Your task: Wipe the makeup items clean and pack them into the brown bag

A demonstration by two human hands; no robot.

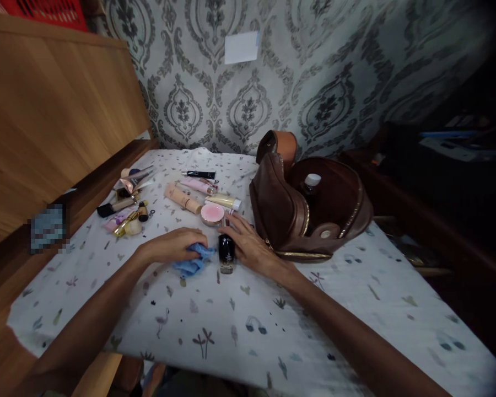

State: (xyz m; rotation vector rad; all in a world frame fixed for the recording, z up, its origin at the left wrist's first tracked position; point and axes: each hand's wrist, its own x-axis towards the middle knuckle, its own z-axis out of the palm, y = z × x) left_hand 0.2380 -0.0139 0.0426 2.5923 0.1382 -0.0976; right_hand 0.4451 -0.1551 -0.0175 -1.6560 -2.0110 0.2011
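Observation:
My left hand point(182, 244) is closed around a crumpled blue cloth point(191, 263) on the patterned tablecloth. Just right of the cloth is a small glossy black bottle point(226, 248) with a clear end. Beside this bottle, my right hand point(248, 242) reaches forward with its fingers stretched out. Its fingertips are close to a round pink compact point(212, 214) and some small items partly hidden by the fingers. Behind the compact lie a peach tube point(182, 198), a cream tube point(223, 201), a pink tube point(197, 185) and a black tube point(199, 174).
An open brown leather bag point(276, 204) stands right of my right hand, with a white-capped bottle point(312, 181) inside. Several cosmetics, among them a brush point(116, 206) and a gold tube point(128, 222), lie at the left. A wooden panel point(62, 105) borders the left side.

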